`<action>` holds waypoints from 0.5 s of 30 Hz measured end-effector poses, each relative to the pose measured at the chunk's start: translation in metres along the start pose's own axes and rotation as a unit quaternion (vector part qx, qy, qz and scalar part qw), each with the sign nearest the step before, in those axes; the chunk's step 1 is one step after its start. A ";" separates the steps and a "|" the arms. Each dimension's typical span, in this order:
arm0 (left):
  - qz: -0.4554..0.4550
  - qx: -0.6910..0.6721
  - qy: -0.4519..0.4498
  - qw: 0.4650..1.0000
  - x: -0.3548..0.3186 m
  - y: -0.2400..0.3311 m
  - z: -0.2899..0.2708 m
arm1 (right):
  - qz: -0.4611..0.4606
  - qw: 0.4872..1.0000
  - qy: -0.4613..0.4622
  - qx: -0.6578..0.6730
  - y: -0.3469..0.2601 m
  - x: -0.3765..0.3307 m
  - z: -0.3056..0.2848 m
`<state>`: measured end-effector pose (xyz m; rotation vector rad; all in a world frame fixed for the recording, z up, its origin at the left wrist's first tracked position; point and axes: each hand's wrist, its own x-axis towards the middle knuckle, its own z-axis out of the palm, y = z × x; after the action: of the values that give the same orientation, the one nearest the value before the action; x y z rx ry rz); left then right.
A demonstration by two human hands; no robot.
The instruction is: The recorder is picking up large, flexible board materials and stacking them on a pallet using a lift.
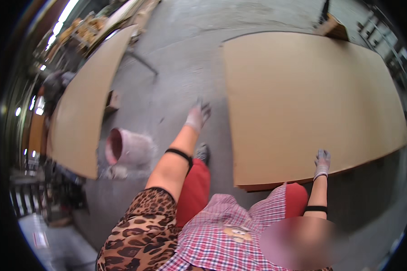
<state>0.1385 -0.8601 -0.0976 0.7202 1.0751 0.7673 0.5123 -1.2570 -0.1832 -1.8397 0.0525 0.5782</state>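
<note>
My left hand, in a pale glove with grey fingers, reaches out over the grey floor between two large boards. Its fingers are stretched and apart, somewhat blurred, and nothing shows clearly in them. My right hand, gloved the same way, is at the near edge of the large tan board on the right. Its fingers are bent together; whether they hold something small is hidden. This board lies flat, with more layers showing beneath its near edge. At the left is a second tan board.
A pinkish bucket lies on its side on white-stained floor, left of my left arm. A wooden block shows by the left board, another block at the right board's far edge. Racks line the far right. Clutter fills the far left.
</note>
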 end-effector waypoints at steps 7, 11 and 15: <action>0.165 -0.264 0.001 0.950 -0.114 0.135 0.019 | -0.267 0.771 -0.578 -0.020 -0.141 -0.402 0.174; 0.175 -0.337 0.014 0.925 -0.171 0.152 -0.009 | 0.312 0.664 -0.631 0.253 -0.111 -0.494 0.227; 0.190 -0.420 0.039 0.887 -0.234 0.189 -0.063 | 0.341 0.544 -0.724 0.252 -0.075 -0.550 0.272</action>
<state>-0.0225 -0.9424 0.1506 0.1398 0.5635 1.4818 -0.0452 -1.1199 0.0473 -0.2404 -0.1754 2.2104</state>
